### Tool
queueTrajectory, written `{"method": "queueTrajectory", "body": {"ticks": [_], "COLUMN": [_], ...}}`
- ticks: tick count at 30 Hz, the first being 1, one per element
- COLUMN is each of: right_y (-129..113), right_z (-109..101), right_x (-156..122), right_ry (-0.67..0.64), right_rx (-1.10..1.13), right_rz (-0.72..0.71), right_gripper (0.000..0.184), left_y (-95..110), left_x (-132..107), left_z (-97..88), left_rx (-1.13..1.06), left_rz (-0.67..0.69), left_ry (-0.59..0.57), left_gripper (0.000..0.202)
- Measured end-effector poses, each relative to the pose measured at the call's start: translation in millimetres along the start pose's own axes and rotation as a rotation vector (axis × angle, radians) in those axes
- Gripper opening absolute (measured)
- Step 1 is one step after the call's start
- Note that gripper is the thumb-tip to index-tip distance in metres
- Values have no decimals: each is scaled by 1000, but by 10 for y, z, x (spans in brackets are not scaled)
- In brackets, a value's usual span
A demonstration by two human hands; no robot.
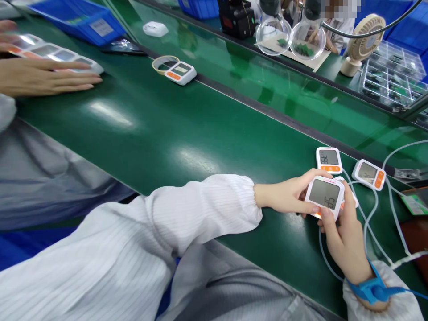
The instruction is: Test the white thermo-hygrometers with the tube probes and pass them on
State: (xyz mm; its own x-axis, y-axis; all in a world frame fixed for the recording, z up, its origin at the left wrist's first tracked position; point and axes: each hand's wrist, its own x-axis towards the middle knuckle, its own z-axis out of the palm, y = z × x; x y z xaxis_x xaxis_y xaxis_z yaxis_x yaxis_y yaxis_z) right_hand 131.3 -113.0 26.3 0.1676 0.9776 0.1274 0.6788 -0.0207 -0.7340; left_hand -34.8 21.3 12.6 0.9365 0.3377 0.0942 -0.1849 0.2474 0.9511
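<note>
A small white digital monitor (pixel 323 192) with a grey screen and orange buttons is held up between my two hands. My left hand (pixel 289 195) grips its left edge, thumb across the front near the buttons. My right hand (pixel 347 240) wraps its right and lower side, with the thumb pressed at the bottom edge. Part of another white-and-orange monitor (pixel 351 199) shows behind it. Just beyond my fingers lies a monitor with digits on its screen (pixel 329 157). To the right is one more, turned sideways (pixel 368 174). A blue wrist strap (pixel 371 287) circles my right wrist.
Thin white tubes (pixel 371 218) spread over the green table at right. Farther left lie a monitor (pixel 180 72) and a tape ring (pixel 157 65). Another person's hand (pixel 50 78) rests on a row of monitors beside a blue bin (pixel 80 22). A fan (pixel 364 38) stands across the bench.
</note>
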Motion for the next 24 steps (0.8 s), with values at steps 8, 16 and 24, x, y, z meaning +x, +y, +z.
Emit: {"method": "queueTrajectory", "body": {"ticks": [8,16,24], "right_y": [8,-18,-42], "right_z": [3,4,0], "right_x": [25,22,-7], "right_ry": [11,17,-5], "right_rx": [-20,-33,-109], "right_rz": [-38,-69,-121], "right_gripper": [68,68,68], "left_y": [-15,-17,63], "left_x": [11,3,-7], "left_z": [12,22,8], "left_rx": [-58,-18,425], "left_rz": [24,15,30], "left_ry": [14,24,193], "left_gripper": [73,70,40]}}
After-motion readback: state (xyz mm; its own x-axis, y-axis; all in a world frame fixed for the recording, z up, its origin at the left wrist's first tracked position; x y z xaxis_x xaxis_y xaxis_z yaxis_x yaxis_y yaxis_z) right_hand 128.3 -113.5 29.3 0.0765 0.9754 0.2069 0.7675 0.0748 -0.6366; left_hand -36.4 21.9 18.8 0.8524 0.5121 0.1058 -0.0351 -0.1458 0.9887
